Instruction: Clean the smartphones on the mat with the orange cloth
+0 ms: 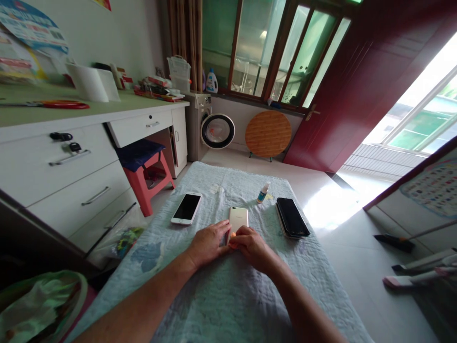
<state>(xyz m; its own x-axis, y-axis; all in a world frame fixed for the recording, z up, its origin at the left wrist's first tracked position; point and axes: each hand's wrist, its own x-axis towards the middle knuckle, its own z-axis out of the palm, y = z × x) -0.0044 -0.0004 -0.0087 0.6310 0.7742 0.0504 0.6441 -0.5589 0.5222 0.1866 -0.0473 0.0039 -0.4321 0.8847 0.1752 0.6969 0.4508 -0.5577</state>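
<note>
A gold phone [239, 218] lies back side up on the cloth, its camera at the far end. My left hand [211, 242] rests along its left edge, fingers together, steadying it. My right hand [250, 245] is closed on a small orange piece [233, 235], pressed against the near part of the phone's back. To the left lies a white phone [187, 208] with a dark screen facing up. On the right, a black phone [292, 217] sits on top of another flat device. A small spray bottle [263, 192] stands beyond the gold phone, slightly right.
A pale blue quilted cloth [210, 305] covers the table. At the left are a red stool [150, 178], white drawers [89, 195] and a bin [80, 305]. Further back stand a washing machine [196, 124] with its door open and a round wooden board [268, 134].
</note>
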